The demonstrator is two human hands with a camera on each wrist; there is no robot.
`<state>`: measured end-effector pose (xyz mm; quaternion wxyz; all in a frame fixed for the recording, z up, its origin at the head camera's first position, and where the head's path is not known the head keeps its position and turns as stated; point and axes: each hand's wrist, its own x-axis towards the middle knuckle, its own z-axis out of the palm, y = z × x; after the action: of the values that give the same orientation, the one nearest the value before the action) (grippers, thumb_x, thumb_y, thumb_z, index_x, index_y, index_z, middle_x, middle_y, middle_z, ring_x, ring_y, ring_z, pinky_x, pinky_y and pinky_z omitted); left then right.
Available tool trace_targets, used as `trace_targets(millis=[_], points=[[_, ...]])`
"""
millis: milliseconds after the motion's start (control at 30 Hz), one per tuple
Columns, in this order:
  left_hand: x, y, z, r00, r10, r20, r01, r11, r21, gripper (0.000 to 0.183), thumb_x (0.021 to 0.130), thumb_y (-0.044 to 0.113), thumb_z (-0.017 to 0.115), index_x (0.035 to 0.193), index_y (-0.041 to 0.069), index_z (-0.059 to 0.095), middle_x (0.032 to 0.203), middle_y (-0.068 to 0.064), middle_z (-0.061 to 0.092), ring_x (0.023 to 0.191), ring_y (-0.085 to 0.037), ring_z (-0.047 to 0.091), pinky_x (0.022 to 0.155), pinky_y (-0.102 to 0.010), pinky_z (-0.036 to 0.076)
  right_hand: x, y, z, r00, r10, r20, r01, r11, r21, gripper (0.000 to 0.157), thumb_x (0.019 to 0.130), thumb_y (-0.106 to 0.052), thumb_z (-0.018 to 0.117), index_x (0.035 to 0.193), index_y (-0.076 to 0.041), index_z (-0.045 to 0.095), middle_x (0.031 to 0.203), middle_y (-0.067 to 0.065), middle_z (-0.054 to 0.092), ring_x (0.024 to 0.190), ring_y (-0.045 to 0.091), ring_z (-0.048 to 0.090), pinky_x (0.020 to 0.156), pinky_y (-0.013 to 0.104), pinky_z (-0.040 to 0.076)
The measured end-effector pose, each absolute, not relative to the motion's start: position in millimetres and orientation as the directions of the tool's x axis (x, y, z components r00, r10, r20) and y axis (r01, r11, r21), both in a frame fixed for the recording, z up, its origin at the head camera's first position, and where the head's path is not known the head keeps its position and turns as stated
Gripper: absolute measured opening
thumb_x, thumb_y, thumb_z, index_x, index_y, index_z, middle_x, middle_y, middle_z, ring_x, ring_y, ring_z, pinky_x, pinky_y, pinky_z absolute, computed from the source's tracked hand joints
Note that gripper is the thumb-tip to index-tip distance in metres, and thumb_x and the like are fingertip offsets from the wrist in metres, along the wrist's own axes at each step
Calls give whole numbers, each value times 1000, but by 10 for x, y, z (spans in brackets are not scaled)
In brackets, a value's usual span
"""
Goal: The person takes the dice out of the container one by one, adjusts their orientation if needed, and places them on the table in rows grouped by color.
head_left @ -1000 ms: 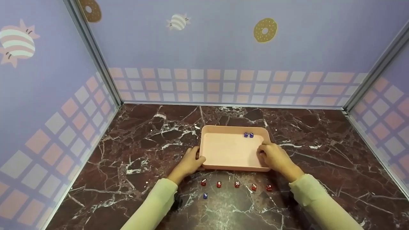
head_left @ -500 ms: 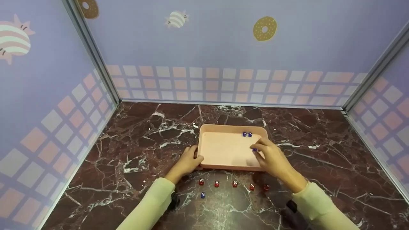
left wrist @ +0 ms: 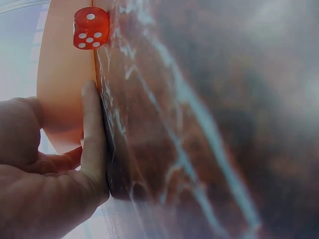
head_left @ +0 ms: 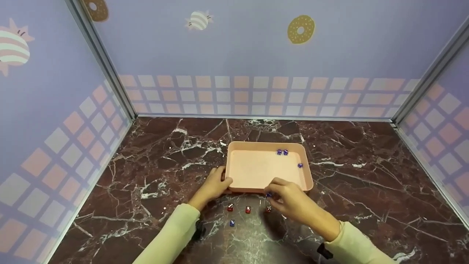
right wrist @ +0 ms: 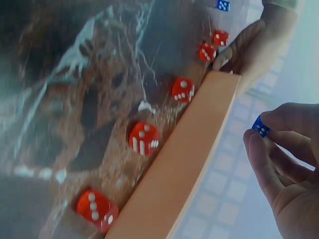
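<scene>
A shallow peach-coloured tray (head_left: 253, 168) stands mid-table. My left hand (head_left: 215, 184) grips its front left corner, thumb at the rim and fingers along the outer wall. Between thumb and fingertips, my right hand (head_left: 295, 201) pinches a small blue die (right wrist: 260, 126) at the tray's front rim. Inside the tray, two blue dice (head_left: 282, 152) sit side by side at the back wall, and another blue die (head_left: 300, 165) lies near the right wall. Several red dice (head_left: 248, 209) form a row before the tray, those at the right hidden by my right hand.
A single blue die (head_left: 232, 223) lies on the dark marbled table (head_left: 176, 161) in front of the red row, towards the left. Patterned panels (head_left: 253, 95) enclose the table at the back and both sides.
My right hand has moved left and towards me from the tray's right side to its front rim, pinching a blue die. The blue die by the right wall now shows. My left hand stays put.
</scene>
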<state>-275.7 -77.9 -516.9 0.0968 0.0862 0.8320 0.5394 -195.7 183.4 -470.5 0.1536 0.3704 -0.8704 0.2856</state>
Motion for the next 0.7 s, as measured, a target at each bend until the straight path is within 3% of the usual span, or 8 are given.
trace_targets(millis=[233,400,533,700], points=[[-2776,-786,-5163,-967,248,-67,54,451,891,56,91,4,58,143,-13,50,115,-23,46,93,-35,66,70,-29,72,-1870,1709,-4767,-701,-589,402,-713,575,-401,20,83,6,79,101,-4,76,94,5,69,81,14,68,70,25,66],[-2798,-783,-5165,-965,257,-50,80,473,878,56,92,7,58,144,-13,50,116,-23,47,101,-38,63,73,-31,72,-1805,1620,-4796,-673,-650,353,-739,569,-360,17,83,1,82,95,-7,75,92,2,69,81,13,66,68,26,64],[-2795,-787,-5179,-966,251,-59,64,455,888,56,92,6,58,144,-13,50,115,-23,46,94,-35,66,72,-31,72,-1758,1541,-4831,-639,-718,277,-766,559,-317,15,83,-3,83,92,-10,75,90,0,68,76,9,65,64,20,61],[-2781,-774,-5195,-967,250,-54,61,430,901,55,91,4,58,142,-14,50,114,-23,46,87,-33,68,70,-29,72,-1736,1472,-4881,-620,-756,210,-779,561,-279,11,86,-10,83,92,-13,73,89,-3,67,76,8,65,64,21,62]])
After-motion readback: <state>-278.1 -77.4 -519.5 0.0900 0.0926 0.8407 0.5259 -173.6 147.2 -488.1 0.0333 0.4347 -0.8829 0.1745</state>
